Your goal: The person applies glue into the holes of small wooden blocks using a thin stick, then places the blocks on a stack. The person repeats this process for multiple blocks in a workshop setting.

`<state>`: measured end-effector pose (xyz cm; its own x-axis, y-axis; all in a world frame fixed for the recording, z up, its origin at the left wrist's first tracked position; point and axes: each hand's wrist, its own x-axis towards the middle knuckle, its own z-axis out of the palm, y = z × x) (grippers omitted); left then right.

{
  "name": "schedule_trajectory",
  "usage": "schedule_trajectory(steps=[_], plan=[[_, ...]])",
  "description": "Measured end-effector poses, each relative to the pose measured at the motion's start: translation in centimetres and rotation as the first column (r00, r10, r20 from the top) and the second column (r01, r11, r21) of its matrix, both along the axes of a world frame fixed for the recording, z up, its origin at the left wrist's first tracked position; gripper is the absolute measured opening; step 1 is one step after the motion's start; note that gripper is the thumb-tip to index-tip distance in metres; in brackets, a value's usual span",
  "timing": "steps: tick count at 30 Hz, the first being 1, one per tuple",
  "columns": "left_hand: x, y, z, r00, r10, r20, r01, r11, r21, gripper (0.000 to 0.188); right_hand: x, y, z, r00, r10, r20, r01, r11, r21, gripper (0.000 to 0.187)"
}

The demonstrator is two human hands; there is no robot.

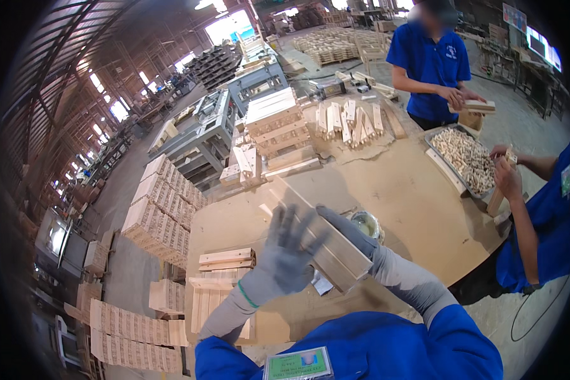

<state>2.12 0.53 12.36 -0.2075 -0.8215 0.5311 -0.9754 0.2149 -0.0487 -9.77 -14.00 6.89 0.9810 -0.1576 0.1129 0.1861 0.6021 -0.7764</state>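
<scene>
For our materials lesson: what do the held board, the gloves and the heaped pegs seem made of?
Held board: wood, apparently unvarnished; pale, with lengthwise lines.
Gloves: probably knitted fabric, matt grey, hugging the fingers.
Heaped pegs: likely bare wood; pale tan, grain indistinct.

We see the left hand blurred, covering part of the board. Some fingers of the right hand are lost to us behind it. The dark rim crops the right-hand co-worker; our badge's print is too small.
</scene>
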Motion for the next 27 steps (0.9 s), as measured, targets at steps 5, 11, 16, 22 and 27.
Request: schedule_trajectory(steps=[5,11,16,22,27], plan=[[3.2,-0.2,-4.0,-0.277,-0.223,-0.935,-0.153,0.970,-0.186,0.071,0.7,0.4,2.9,0.984,-0.144,-0.107,0.100,0.936,-0.338,0.071],[1.9,-1.8,-3.7,-0.419,-0.121,-0.900,0.013,0.990,-0.140,0.045,2.2,2.4,0.3,0.907,-0.319,0.276,0.347,0.192,-0.918,0.090],[0.9,-0.3,-5.8,0.162,0.059,-0.985,-0.043,0.998,0.053,0.077,-1.7,1.5,-0.3,0.913,-0.333,0.235,0.317,0.218,-0.923,0.067],[1.0,2.1,-10.8,0.422,0.123,-0.898,-0.052,0.992,0.111,0.113,-9.6,-2.5,-1.0,0.676,-0.732,0.090,0.639,0.520,-0.566,0.032],[-0.5,3.5,-11.6,0.397,0.170,-0.902,-0.113,0.984,0.136,0.107,-10.9,-3.5,-2.5,0.540,-0.821,-0.185,0.635,0.542,-0.550,0.017]])
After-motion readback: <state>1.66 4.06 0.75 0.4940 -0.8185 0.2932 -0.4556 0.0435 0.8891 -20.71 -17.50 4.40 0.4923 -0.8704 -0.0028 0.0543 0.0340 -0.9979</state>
